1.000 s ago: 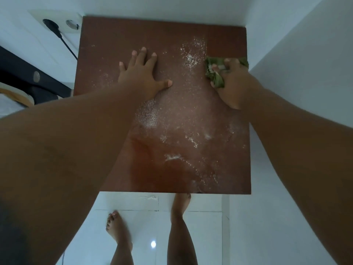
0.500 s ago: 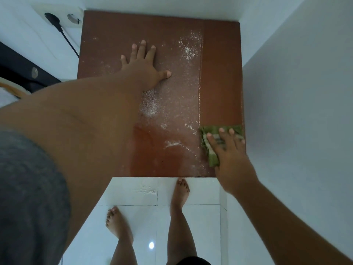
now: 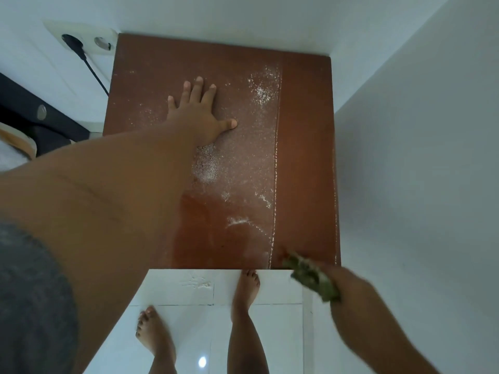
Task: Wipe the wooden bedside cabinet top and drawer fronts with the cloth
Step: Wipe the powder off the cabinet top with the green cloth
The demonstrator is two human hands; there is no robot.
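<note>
The brown wooden cabinet top (image 3: 305,147) fills the middle of the view, seen from above. White dust (image 3: 260,93) lies over its centre and left; a clean strip runs down its right side, edged by a thin dust line. My left hand (image 3: 198,114) rests flat on the top, fingers spread. My right hand (image 3: 348,282), blurred, holds the crumpled green cloth (image 3: 310,276) just past the top's front right corner. The drawer fronts are hidden below the top.
White walls close in behind and right of the cabinet. A wall socket with a black plug (image 3: 74,41) and cable sits at the upper left, a dark bed frame (image 3: 40,117) left. My bare feet (image 3: 244,290) stand on white floor tiles.
My right hand has dragged the cloth from the top's far right edge down to its front edge and off the corner, leaving a clean strip. My left hand has stayed in place.
</note>
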